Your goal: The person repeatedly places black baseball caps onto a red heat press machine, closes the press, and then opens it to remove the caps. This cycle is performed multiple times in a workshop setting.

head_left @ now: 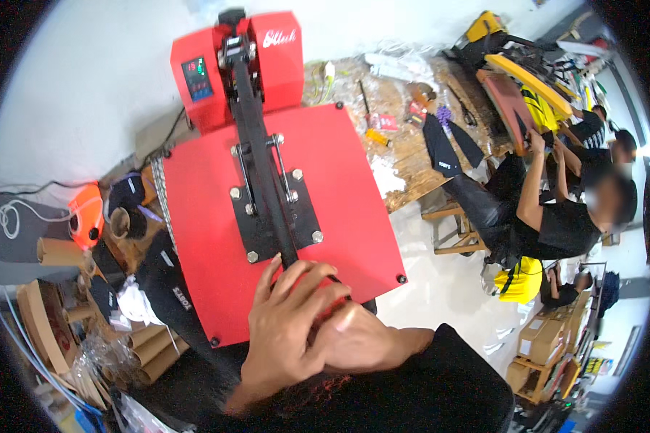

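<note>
A red heat press (354,180) with a wide flat top plate fills the middle of the view. Its long black lever (263,159) runs from the red rear housing (278,68) toward me. Both of my hands are closed around the lever's near end, above the plate's front edge. My left hand (282,328) lies over the grip with its fingers bent across it. Close against it, my right hand (357,335) wraps the end of the grip. The hands cover most of the grip. What lies under the plate is hidden.
Black garments (166,285) and cardboard tubes (152,346) lie at the left, near an orange device (87,213). A wooden table (412,173) at the right holds scraps and black cloth pieces (440,144). Co-workers (570,224) work at another red press (509,108) farther right.
</note>
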